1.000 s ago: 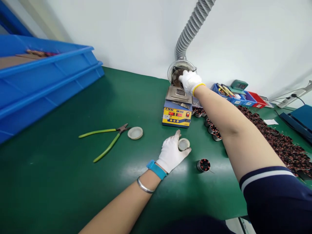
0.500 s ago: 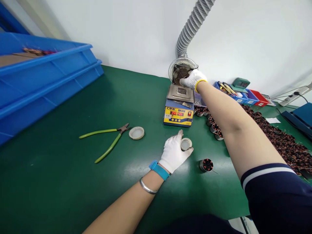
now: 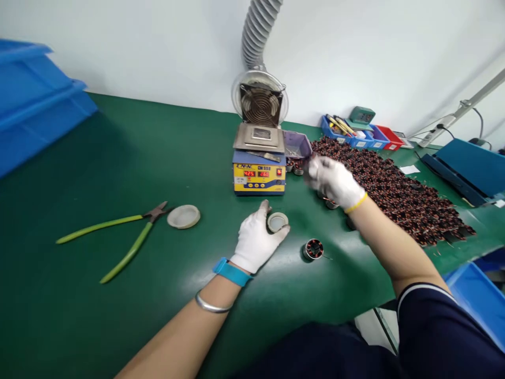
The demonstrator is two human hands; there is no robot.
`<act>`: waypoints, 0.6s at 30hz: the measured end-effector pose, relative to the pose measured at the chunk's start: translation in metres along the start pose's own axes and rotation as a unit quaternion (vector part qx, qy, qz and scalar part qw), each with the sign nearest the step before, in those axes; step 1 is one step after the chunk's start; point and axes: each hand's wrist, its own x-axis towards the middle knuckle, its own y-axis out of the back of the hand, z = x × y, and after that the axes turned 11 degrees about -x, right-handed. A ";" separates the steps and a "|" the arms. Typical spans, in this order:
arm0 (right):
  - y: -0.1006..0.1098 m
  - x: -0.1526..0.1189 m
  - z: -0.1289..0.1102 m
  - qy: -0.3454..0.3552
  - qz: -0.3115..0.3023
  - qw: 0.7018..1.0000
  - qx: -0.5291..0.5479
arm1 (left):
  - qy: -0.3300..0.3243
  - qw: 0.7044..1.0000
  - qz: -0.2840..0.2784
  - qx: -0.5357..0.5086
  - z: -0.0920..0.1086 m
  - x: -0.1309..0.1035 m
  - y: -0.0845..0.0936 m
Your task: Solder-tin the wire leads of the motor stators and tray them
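My left hand [image 3: 256, 239], in a white glove, curls its thumb and fingers around a small round dish [image 3: 278, 222] on the green table. My right hand [image 3: 335, 181], also gloved, is raised over the right side, to the right of the yellow-fronted solder pot [image 3: 259, 178]. Its fingers are bent together and smeared by motion; a dark blur shows at their tips, too unclear to name. A wire-wound motor stator [image 3: 314, 249] in a metal ring stands to the right of the dish, one lead sticking out. More of these parts lie partly hidden beneath my right hand.
Green-handled pliers [image 3: 130, 239] lie open at left, beside a larger pale round lid [image 3: 183, 216]. Behind the pot stand a fan [image 3: 261, 105] and duct hose [image 3: 258, 34]. Many stators [image 3: 398, 195] cover the right side. Blue crates [image 3: 39, 100] stand at far left.
My right hand has drawn back from above the solder pot, toward the right and nearer me. My left hand stays around the small dish. The view has swung to the right.
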 end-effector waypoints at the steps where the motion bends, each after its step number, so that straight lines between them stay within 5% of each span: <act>1: -0.009 -0.025 0.017 -0.020 -0.012 1.000 0.009 | 0.001 1.000 -0.001 0.001 0.000 0.000 0.000; 3: -0.027 -0.067 0.048 -0.078 -0.059 0.993 0.062 | 0.008 1.000 -0.003 -0.001 -0.001 0.001 0.000; 6: -0.041 -0.104 0.077 -0.049 -0.058 0.997 -0.012 | 0.028 1.000 -0.007 -0.006 0.001 0.001 0.001; 12: -0.011 -0.116 0.082 0.088 -0.151 0.966 -0.192 | 0.061 0.998 -0.014 -0.026 0.003 -0.001 0.005; 15: 0.000 -0.107 0.078 0.072 -0.054 0.965 -0.245 | 0.075 0.995 0.001 -0.070 -0.001 -0.002 0.005; 18: -0.007 -0.087 0.081 0.041 0.061 0.930 -0.359 | 0.077 0.989 0.033 -0.121 -0.008 -0.002 0.003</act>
